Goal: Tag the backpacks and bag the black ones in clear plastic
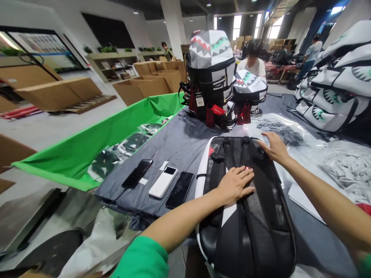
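Note:
A black backpack (pixel 263 235) with white edges lies strap side up before me, at the table's near edge. My left hand (pixel 236 184) rests on its straps, palm down and fingers stretched out. At the far right corner of the bag, my right hand (pixel 274 147) touches the edge with thumb and fingers apart. A small red piece (pixel 211 151) shows at the bag's upper left. To the left lie a white power bank (pixel 163 182), a black phone (pixel 180 189) and another dark phone (pixel 137 173) with a cable.
Backpacks stand in a tall stack (pixel 211 65), with more piled at the right (pixel 333 96). Clear plastic bags (pixel 278 129) lie beyond my right hand. A green fabric bin (pixel 66 166) holds wrapped bags. A co-worker (pixel 255 60) is behind the stack.

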`<state>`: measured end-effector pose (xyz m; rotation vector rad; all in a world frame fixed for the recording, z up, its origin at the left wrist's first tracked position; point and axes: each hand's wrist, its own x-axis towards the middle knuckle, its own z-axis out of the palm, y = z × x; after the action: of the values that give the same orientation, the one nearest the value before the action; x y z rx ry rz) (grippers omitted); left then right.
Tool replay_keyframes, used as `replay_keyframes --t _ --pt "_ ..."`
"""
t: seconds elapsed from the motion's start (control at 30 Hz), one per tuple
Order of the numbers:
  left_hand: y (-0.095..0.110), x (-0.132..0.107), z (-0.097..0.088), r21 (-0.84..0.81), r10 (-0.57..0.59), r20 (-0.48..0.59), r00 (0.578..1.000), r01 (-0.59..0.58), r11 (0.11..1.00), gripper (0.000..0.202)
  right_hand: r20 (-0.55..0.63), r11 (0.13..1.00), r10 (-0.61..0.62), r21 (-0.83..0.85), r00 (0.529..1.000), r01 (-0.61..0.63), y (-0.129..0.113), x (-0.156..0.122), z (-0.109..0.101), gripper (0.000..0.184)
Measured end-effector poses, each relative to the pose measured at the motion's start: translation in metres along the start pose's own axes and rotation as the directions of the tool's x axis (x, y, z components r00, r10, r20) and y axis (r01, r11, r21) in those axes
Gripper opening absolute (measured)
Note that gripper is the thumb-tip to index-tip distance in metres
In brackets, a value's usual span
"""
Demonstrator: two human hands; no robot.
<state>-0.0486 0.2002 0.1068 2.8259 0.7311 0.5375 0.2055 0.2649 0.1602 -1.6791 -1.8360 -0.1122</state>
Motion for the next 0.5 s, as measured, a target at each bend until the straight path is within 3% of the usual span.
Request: replay_keyframes --t 0.1,0.17,0.2,0.27,0.3,0.37,0.43,0.5 --pt "-0.029 0.018 -0.03 0.055 0.009 -0.012 1.0 -0.008 0.998 0.046 0.088 0.998 -0.01 -0.055 0.996 0.015 0.004 0.035 0.043 0.064" --pt "-0.059 0.033 -0.048 0.119 -0.162 -0.146 0.976 0.18 0.976 0.057 0.122 0.996 -0.058 -0.067 0.991 0.067 0.0 0.036 0.068 0.063" --pt "-0.076 0.04 -0.054 0.135 -0.278 -0.202 0.939 0.307 0.942 0.068 0.122 0.993 -0.089 -0.068 0.989 0.098 -0.002 0.033 0.076 0.062" --pt "-0.107 0.054 -0.058 0.13 -0.473 -0.194 0.86 0.5 0.856 0.087 0.094 0.986 -0.144 -0.068 0.985 0.151 -0.005 0.024 0.085 0.06" --pt "-0.12 0.058 -0.056 0.121 -0.521 -0.153 0.84 0.54 0.833 0.09 0.071 0.983 -0.164 -0.07 0.984 0.169 -0.006 0.019 0.087 0.06" --pt "-0.135 0.062 -0.045 0.097 -0.507 -0.107 0.855 0.516 0.851 0.083 0.015 0.978 -0.195 -0.075 0.981 0.196 -0.006 0.012 0.085 0.058" --pt "-0.138 0.057 -0.03 0.072 -0.412 -0.174 0.894 0.429 0.9 0.069 -0.043 0.972 -0.227 -0.079 0.973 0.223 -0.006 0.003 0.083 0.056" --pt "-0.131 0.044 -0.015 0.059 -0.335 -0.277 0.901 0.364 0.93 0.058 -0.085 0.964 -0.259 -0.079 0.962 0.252 -0.007 -0.009 0.081 0.049"
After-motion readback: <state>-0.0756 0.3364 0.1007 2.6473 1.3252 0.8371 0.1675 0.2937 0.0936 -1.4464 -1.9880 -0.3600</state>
